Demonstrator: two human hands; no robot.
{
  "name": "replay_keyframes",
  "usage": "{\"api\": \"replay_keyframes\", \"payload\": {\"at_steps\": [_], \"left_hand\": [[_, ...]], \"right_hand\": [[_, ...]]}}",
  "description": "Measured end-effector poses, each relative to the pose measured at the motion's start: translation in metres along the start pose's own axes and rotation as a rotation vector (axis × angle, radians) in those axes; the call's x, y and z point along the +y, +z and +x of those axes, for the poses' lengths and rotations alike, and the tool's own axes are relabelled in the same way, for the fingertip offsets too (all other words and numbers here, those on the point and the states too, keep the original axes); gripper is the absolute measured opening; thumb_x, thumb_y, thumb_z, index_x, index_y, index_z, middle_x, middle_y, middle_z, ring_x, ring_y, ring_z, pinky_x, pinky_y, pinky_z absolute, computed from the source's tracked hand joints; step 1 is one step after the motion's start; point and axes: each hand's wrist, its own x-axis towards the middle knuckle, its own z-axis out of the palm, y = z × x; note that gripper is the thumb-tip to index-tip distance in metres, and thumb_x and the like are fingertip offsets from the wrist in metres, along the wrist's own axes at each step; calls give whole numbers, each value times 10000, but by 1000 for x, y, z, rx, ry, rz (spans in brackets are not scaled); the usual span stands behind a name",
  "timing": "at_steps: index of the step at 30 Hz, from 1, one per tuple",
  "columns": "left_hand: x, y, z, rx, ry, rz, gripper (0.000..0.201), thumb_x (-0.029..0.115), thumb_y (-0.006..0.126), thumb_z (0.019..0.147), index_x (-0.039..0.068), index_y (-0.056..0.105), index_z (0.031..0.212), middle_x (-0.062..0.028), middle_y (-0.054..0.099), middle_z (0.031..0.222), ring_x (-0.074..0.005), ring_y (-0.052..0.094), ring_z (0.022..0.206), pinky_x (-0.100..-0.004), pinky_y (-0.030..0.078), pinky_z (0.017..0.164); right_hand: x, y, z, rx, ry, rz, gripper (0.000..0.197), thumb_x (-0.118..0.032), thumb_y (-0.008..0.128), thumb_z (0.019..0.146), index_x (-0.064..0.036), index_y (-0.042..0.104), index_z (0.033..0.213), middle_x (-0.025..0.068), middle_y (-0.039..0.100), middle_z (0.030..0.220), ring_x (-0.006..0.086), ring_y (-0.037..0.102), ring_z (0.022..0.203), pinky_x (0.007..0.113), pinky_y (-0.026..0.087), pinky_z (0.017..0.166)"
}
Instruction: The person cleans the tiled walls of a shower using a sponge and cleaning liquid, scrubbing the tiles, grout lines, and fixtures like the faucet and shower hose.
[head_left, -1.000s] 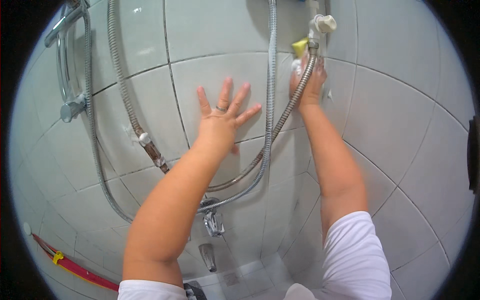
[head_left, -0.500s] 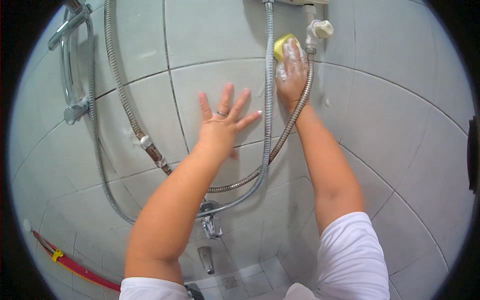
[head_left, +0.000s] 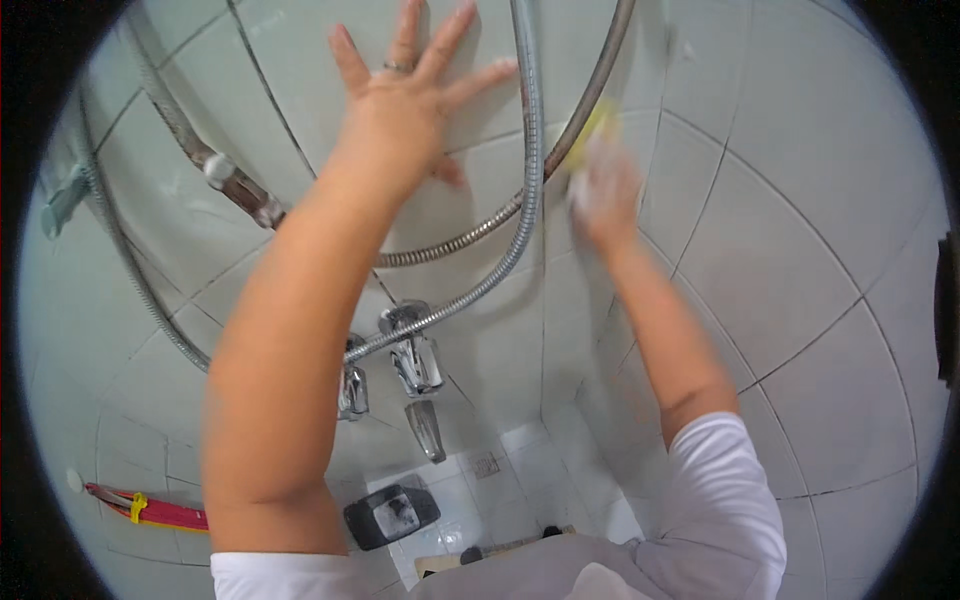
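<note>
In the head view, the chrome tap (head_left: 415,365) is the landmark. Above it, the left hand (head_left: 393,115) lies spread against the tiled wall (head_left: 490,345), fingers wide. Above and right of the tap, the right hand (head_left: 607,195), whitish over the fingers, holds the yellow sponge (head_left: 597,128) at the wall; blur hides the exact grip. The silver hose (head_left: 530,120) curves down between the hands and passes across the tap. The metal spout (head_left: 425,432) sits just below the tap; a dark object (head_left: 360,522) lies on the floor, lower left of it.
</note>
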Motion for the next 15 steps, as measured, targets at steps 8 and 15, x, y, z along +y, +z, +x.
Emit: {"api": "replay_keyframes", "payload": {"at_steps": [8, 15], "left_hand": [[21, -7, -6, -35, -41, 62, 690, 430, 643, 654, 312, 347, 1266, -68, 76, 1415, -327, -5, 1294, -643, 37, 958], [32, 35, -86, 312, -214, -890, 531, 87, 636, 673, 154, 459, 1170, -122, 362, 1280, -365, 276, 1208, -537, 254, 933]], "right_hand": [[12, 29, -110, 152, 451, -96, 619, -97, 498, 742, -10, 237, 1297, 181, 245, 1328, 326, 268, 1203, 422, 199, 1012], [-137, 59, -193, 199, 1088, 745, 500, -100, 524, 757, -32, 338, 1216, 179, 375, 1175, 344, 358, 1107, 428, 273, 950]]}}
